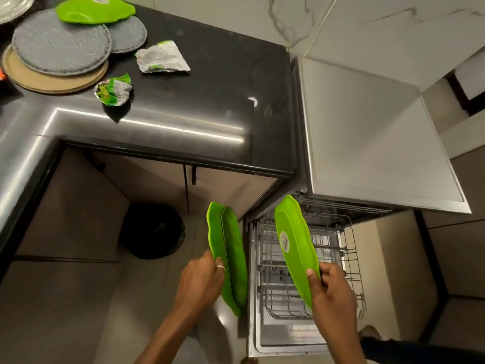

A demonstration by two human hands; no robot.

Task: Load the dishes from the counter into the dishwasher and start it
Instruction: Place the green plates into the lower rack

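My left hand [200,279] grips a green leaf-shaped plate [228,253] on edge, left of the open dishwasher. My right hand [332,292] holds a second green leaf-shaped plate [294,245] by its lower end, tilted upright above the pulled-out wire rack [351,261], its labelled underside facing me. The dishwasher door [286,334] lies open below the rack. The dishwasher's grey top [367,132] stands right of the counter. A third green plate [94,9] lies upside down at the back of the black counter [210,82].
On the counter lie two grey round mats [60,46], a tan round board [52,80], two crumpled foil wrappers [162,57] and glass plates [13,6] at the far left corner. A black bin [152,229] stands on the floor under the counter.
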